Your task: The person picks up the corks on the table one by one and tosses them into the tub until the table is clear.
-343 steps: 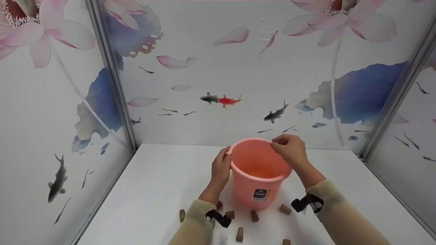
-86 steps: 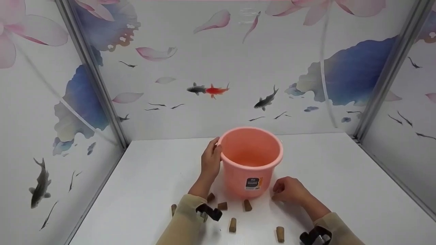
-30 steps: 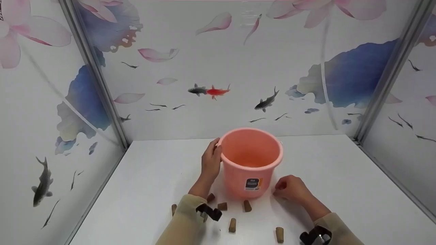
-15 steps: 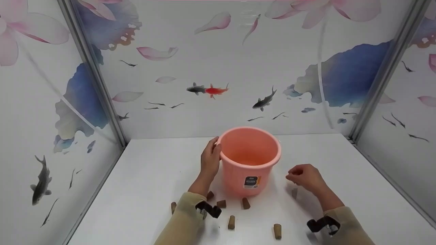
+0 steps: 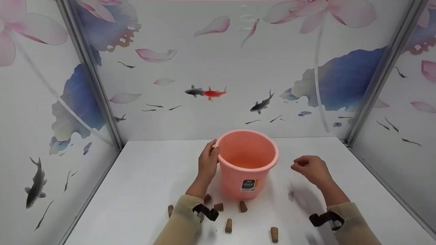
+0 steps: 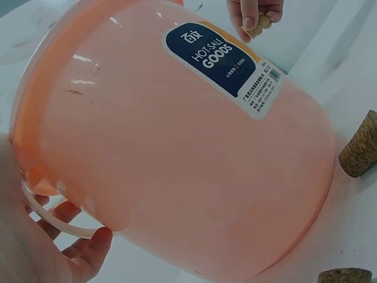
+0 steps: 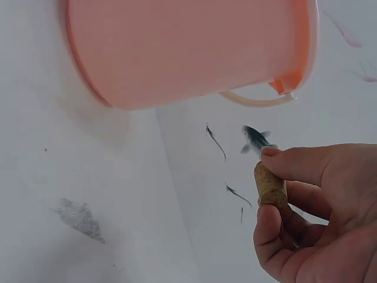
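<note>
A pink bucket [image 5: 243,183] stands upright on the white table. At its left rim my left hand [image 5: 207,163] grips the edge; in the left wrist view the fingers of that hand [image 6: 65,247] curl around the rim and the pale handle [image 6: 65,227]. My right hand [image 5: 313,170] is raised to the right of the bucket, apart from it. The right wrist view shows a cork [image 7: 271,186] pinched between the thumb and fingers of my right hand [image 7: 324,206]. The bucket's visible inside holds nothing that I can make out.
Several corks lie on the table [image 5: 136,197] in front of the bucket, among them one at the front [image 5: 274,234], one near the middle [image 5: 228,225] and one by the bucket's base [image 5: 243,206]. Patterned walls [image 5: 153,122] enclose the back and sides.
My right hand has lifted from the table beside the bucket's base and moved up and to the right. My left hand has kept its grip on the rim.
</note>
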Available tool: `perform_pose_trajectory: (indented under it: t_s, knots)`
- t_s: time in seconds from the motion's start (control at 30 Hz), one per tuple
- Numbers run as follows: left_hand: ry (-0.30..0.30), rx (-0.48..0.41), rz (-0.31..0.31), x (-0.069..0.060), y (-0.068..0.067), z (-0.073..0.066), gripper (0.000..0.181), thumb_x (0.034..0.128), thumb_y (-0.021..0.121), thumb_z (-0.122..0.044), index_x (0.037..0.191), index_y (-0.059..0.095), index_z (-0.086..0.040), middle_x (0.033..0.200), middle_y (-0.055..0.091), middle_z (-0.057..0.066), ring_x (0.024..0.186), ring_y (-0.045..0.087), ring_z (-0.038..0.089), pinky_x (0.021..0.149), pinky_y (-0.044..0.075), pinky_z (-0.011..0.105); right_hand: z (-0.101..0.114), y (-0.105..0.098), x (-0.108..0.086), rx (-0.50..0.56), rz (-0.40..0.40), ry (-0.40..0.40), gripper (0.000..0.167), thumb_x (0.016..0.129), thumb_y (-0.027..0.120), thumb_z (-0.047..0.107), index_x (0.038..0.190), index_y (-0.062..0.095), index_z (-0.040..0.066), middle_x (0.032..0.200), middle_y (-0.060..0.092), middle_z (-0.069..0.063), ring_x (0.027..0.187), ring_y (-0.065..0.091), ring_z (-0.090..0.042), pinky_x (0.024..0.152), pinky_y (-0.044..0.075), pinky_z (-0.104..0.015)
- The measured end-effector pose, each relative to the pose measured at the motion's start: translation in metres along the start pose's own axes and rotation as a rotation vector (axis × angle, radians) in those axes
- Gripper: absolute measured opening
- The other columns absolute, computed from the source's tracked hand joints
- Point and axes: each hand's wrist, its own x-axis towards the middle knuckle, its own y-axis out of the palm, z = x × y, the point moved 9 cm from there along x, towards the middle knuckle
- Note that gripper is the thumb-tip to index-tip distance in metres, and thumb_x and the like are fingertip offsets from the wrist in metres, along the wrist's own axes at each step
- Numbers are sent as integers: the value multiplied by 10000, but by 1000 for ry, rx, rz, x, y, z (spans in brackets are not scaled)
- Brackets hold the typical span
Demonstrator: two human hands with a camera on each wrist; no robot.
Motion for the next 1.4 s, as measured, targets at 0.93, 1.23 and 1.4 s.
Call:
perform_pose_trajectory:
  t_s: [0.93, 1.23, 1.4]
  knots:
    - [12, -2, 13, 0, 7, 0, 503, 1098, 520, -380, 1557, 534, -176, 1358, 697, 130, 1197, 680, 387, 981, 617, 384, 53, -34, 6, 61, -55, 1, 442, 1006, 699, 328, 1330, 709, 27, 1279, 715, -208, 1099, 666, -302, 946, 600, -430]
    - [17, 11, 9, -1, 4, -2, 520, 1099, 516, -386, 1564, 525, -153, 1345, 698, 145, 1174, 674, 404, 955, 620, 365, 98, -31, 8, -101, -116, -133, 335, 996, 668, 224, 1228, 755, 0, 1132, 755, -209, 957, 667, -311, 863, 617, -463]
    - [29, 28, 2, -1, -1, -2, 516, 1103, 511, -377, 1565, 524, -148, 1321, 704, 140, 1133, 682, 370, 931, 619, 340, 115, -26, 12, -115, -139, -156, 308, 999, 663, 206, 1206, 763, 1, 1113, 759, -206, 950, 678, -321, 864, 623, -483]
